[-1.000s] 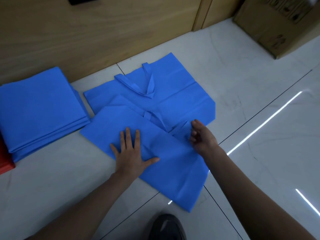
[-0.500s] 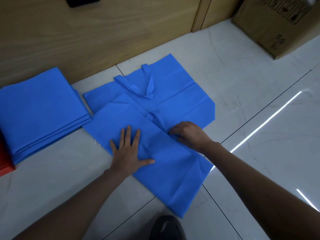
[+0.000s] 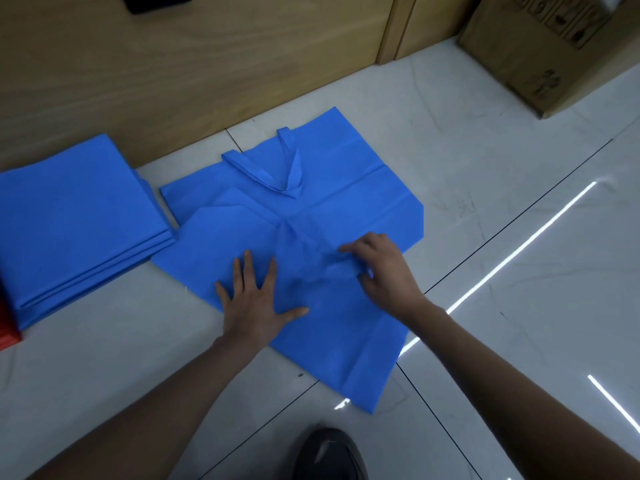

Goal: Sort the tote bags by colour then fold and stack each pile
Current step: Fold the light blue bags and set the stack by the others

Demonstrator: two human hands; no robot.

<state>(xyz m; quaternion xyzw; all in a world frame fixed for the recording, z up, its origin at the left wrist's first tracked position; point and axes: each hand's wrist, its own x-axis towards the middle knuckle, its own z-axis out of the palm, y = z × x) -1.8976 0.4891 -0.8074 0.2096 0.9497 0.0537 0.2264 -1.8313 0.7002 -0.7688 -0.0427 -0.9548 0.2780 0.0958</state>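
Two blue tote bags lie overlapping on the pale tiled floor. The near bag (image 3: pixel 332 341) lies on top, over the near edge of the far bag (image 3: pixel 353 174), whose handles (image 3: pixel 277 171) cross on its upper face. My left hand (image 3: pixel 256 299) presses flat on the near bag with fingers spread. My right hand (image 3: pixel 384 268) pinches a bunched fold of the near bag at its far right edge, and the cloth wrinkles there. A stack of folded blue bags (image 3: pixel 76 216) sits to the left.
A red object (image 3: pixel 7 327) shows at the left edge under the stack. A wooden panel wall (image 3: pixel 207 64) runs along the far side. A cardboard box (image 3: pixel 554 46) stands at the top right. My dark shoe (image 3: pixel 329 455) is at the bottom.
My right hand went left onto the near bag's handle area, then drew back right, gathering cloth into a wrinkled fold. The handles of the near bag are no longer visible. My left hand stayed pressed flat.
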